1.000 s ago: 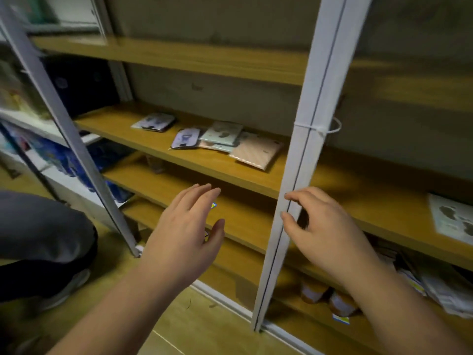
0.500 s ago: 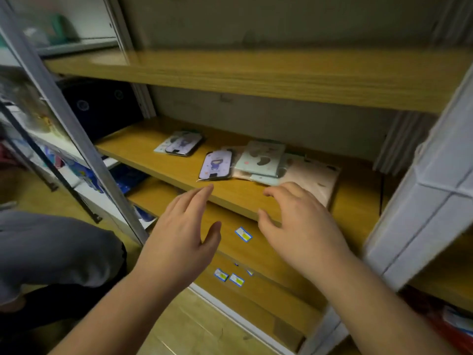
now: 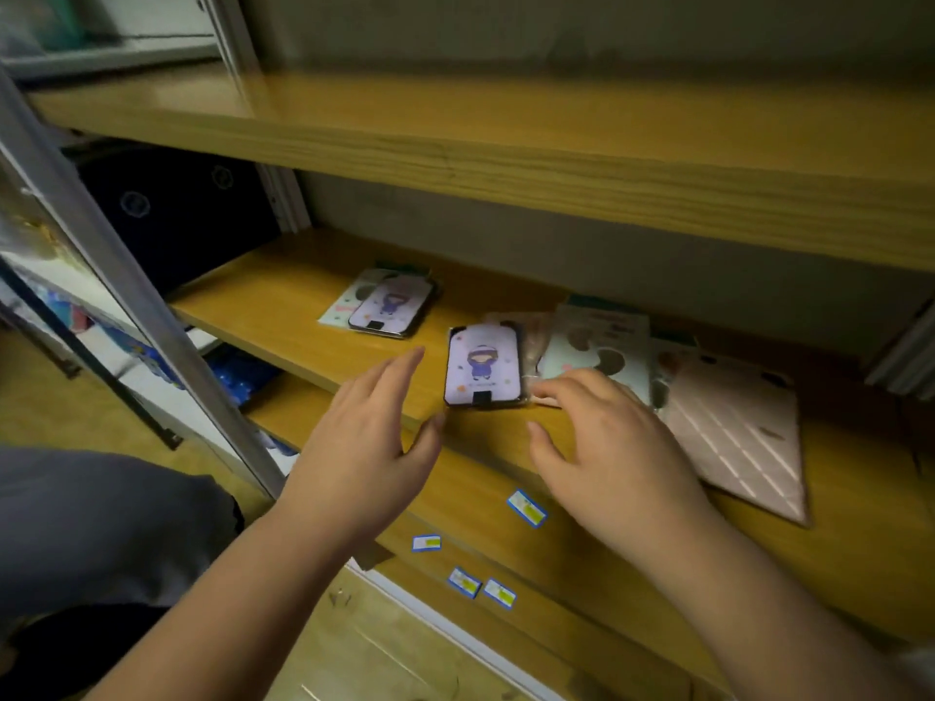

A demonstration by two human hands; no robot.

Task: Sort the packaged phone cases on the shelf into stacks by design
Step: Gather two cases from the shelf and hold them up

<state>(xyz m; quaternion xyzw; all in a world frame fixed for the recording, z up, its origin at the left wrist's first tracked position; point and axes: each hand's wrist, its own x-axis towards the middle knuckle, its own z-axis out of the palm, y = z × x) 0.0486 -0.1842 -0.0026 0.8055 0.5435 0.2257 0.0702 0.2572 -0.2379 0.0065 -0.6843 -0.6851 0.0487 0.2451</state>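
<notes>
Shelf: wooden board (image 3: 303, 301) in a metal-framed rack, seen from above and in front; a second board overhangs it, a grey wall lies behind.
Landmark: lilac case (image 3: 483, 366), packaged, printed with a cartoon figure, laid flat near the shelf's front edge.
Second lilac case (image 3: 392, 308): same design, farther back and left of the landmark, laid on top of a pale packet whose corner shows beneath it.
Mint case (image 3: 597, 346): just right of the landmark, slightly overlapping other clear packets; brown blotches seen on its print.
Pink case (image 3: 733, 427): quilted pattern, right of the mint case and well right of the landmark, its front corner past the shelf edge.
Left hand (image 3: 364, 442): held in front and left of the landmark, fingers straight and together, thumb apart; nothing is held, and no contact with the landmark is seen.
Right hand (image 3: 607, 447): spread palm down just right of the landmark, fingers loosely bent; fingertips (image 3: 544, 392) are at the packet edge beside the landmark. Whether anything is pinched cannot be told.
Labels (image 3: 526, 508): small blue-edged stickers on the shelf fronts below the landmark.
Lower left: grey trouser leg (image 3: 101, 523).
</notes>
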